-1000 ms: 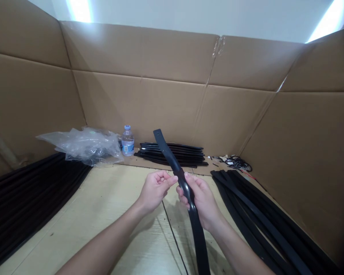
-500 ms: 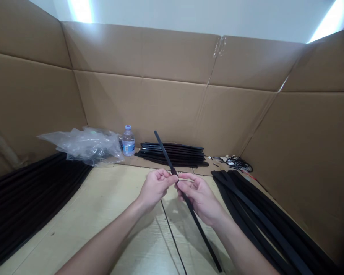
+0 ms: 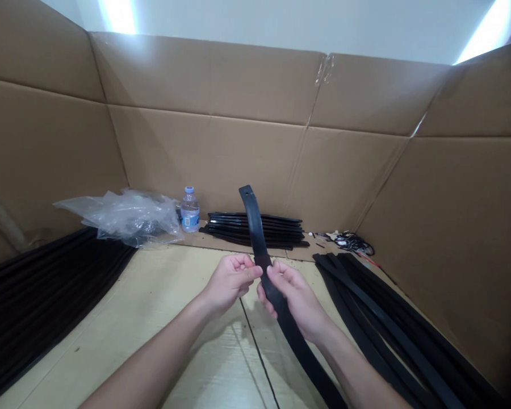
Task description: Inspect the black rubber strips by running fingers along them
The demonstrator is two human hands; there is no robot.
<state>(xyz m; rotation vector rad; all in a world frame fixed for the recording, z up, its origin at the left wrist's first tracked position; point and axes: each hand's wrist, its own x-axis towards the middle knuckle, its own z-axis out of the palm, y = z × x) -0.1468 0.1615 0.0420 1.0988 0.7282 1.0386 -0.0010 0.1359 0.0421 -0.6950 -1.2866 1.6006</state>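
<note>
A long, flat black strip, slightly curved and with a small hole near its far end, stands tilted between my hands. Around it at hand height is a darker wrapped band. My right hand grips the strip just below this band, thumb on its broad face. At the strip's left edge, my left hand is closed in a pinch. From under it a thin black cord runs down toward the near edge of the view; the cord's part inside the fingers is hidden.
Cardboard walls enclose the pale work surface. Along the back are crumpled plastic bags, a water bottle, stacked black strips and tangled cords. More black strips lie left and right.
The black strip has turned about its length, from its narrow edge to its broad face, which shows the hole and the band. My right fingers have shifted around it; my left hand stays nearly still.
</note>
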